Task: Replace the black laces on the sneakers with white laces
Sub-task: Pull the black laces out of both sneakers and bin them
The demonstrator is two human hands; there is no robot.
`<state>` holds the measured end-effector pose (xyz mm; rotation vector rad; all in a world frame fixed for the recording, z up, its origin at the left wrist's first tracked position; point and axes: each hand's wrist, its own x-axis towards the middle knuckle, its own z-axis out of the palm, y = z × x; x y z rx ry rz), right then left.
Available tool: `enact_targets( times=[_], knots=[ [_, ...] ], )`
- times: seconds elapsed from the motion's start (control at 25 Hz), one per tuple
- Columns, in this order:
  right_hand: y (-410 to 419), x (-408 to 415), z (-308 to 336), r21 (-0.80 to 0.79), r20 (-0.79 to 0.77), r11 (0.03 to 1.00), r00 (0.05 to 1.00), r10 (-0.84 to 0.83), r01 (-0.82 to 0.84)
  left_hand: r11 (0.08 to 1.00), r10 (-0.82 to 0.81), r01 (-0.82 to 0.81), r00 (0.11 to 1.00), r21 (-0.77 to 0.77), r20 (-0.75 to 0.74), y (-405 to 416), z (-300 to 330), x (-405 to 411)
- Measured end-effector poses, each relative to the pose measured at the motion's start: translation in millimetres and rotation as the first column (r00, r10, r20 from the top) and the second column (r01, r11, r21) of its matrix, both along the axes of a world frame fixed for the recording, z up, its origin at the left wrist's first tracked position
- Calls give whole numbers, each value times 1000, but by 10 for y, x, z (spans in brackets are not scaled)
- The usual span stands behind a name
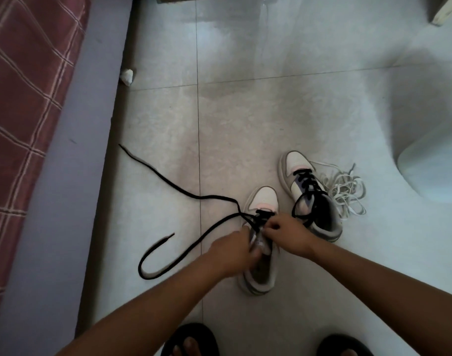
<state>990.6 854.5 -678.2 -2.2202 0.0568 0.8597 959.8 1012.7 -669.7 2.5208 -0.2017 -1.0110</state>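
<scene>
The black lace [194, 196] of the near sneaker [261, 242] is already mostly out: only its last crossings stay in the eyelets close to the toe, and two long free ends run over the tiled floor [245, 111] to the left, one straight and one bent in a loop.

In the head view, the left hand [232, 255] grips the sneaker at the tongue, fingers curled around it. The right hand [284, 233] pinches at the lace crossings with fingertips together; the exact strand cannot be told.

The lace is probably light, soft and limp, so it is best taken close to an eyelet. The sneaker looks light and needs holding.

Its long axis goes away from the person, toe pointing far. The second sneaker [309, 194], fully laced in black, points the same way, slightly tilted left. The white laces [348, 194] lie tangled just beside it, on its right.
</scene>
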Motion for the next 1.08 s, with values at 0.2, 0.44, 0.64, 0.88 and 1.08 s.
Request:
enact_targets(
  times=[0.2, 0.44, 0.64, 0.88, 1.08],
  knots=[
    [-45, 55, 10, 282, -688, 507, 539, -485, 815, 982, -27, 6, 994, 190, 106, -51, -172, 82],
    [-26, 105, 91, 384, -721, 515, 597, -351, 767, 965, -143, 72, 950, 252, 277, 278, -151, 104],
    [-55, 277, 299, 484, -771, 123, 489, -408, 866, 955, -113, 35, 961, 294, 251, 417, -97, 146],
    [-208, 537, 585, 580, -759, 9, 545, -357, 814, 963, -48, -18, 971, 270, 236, 397, -40, 179],
    [-981, 1057, 940, 591, -750, -431, 267, -605, 682, 953, 34, -89, 981, 289, 191, 588, -9, 96]
  ],
)
